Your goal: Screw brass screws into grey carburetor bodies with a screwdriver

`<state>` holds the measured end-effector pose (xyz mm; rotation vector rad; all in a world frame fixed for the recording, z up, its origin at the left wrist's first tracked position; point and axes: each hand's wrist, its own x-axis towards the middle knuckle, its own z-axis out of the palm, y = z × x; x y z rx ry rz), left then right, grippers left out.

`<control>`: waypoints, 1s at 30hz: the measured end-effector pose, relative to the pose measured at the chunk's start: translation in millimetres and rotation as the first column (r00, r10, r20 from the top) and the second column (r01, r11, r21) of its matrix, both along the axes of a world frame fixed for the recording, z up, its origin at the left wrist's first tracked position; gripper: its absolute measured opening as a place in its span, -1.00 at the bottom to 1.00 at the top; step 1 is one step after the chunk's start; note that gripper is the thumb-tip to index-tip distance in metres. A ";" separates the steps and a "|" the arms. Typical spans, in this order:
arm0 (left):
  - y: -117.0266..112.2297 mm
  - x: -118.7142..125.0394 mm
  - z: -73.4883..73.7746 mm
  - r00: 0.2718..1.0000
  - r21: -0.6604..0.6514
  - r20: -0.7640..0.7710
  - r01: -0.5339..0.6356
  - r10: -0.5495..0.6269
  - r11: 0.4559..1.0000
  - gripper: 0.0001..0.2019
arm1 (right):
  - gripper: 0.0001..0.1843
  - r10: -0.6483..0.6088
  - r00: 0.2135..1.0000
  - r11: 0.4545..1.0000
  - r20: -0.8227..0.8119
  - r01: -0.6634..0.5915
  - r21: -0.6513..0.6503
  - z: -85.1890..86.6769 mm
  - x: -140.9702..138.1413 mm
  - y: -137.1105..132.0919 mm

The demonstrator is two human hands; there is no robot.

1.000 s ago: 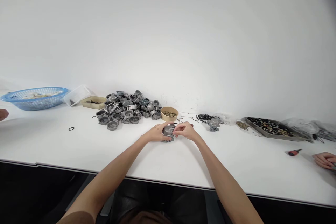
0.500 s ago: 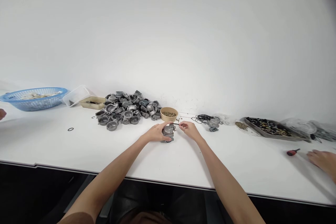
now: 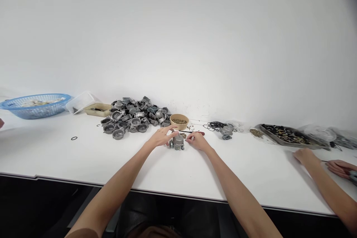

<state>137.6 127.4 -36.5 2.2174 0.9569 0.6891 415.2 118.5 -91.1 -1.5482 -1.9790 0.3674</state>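
Observation:
A grey metal carburetor (image 3: 177, 142) stands on the white table in front of me. My left hand (image 3: 161, 136) is at its left and upper side, fingers stretched out and thumb against its top. Just right of the carburetor, my right hand (image 3: 197, 141) has its fingertips pinched together at the table; whatever is between them is too small to make out. Small brass screws (image 3: 183, 135) lie right behind the carburetor. Beyond my right hand lies a screwdriver (image 3: 201, 133) with a red handle and dark shaft.
A pile of carburetors (image 3: 134, 115) and a tan bowl of brass parts (image 3: 179, 116) stand behind. Rightward are black rubber rings (image 3: 214, 125), another carburetor (image 3: 227, 131) and a parts tray (image 3: 312, 145). Another person's hands (image 3: 308, 157) work at right. A blue basket (image 3: 36, 111) stands left.
The dark-shafted screwdriver has left my right hand and lies on the table. The carburetor has turned, its round opening now facing left. My left hand has loosened around it.

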 end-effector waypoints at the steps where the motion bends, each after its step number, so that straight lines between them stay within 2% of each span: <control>1: 0.2 -0.6 0.2 1.000 -0.022 0.004 -0.007 0.007 1.000 -0.39 | -0.85 -0.004 1.000 1.000 -0.007 0.004 -0.004 0.3 0.5 -0.3; 4: 2.2 -0.3 -1.3 0.999 0.004 -0.013 -0.036 0.036 0.999 -0.41 | -0.81 -0.015 0.998 0.999 -0.067 0.013 -0.034 1.4 1.7 -2.0; 10: 10.7 2.8 -10.4 0.993 0.071 -0.060 -0.094 0.098 0.993 -0.40 | -0.77 -0.020 0.950 0.997 -0.313 -0.004 -0.076 5.4 -0.8 -4.1; 13: 13.4 3.3 -13.1 0.992 0.105 -0.074 -0.093 0.101 0.990 -0.40 | -0.80 -0.045 0.937 0.998 -0.345 0.031 -0.048 7.3 -2.3 -2.9; 16: 14.3 3.2 -13.2 0.993 0.135 -0.076 -0.084 0.095 0.987 -0.41 | -0.84 -0.020 0.938 0.999 -0.346 0.006 -0.040 8.0 -1.8 -2.6; 21: 15.1 3.2 -12.4 0.993 0.163 -0.087 -0.060 0.075 0.985 -0.43 | -0.92 0.013 0.991 0.997 -0.130 -0.023 -0.079 7.5 0.6 -5.5; 26: 16.2 3.9 -13.9 0.991 0.176 -0.109 -0.056 0.076 0.983 -0.45 | -0.70 -0.017 0.995 0.998 0.096 0.022 -0.054 9.8 -2.7 -8.1; 30: 16.7 4.2 -14.8 0.990 0.190 -0.117 -0.057 0.080 0.980 -0.47 | -0.72 0.012 0.983 0.997 0.185 0.003 -0.076 13.5 -5.9 -8.6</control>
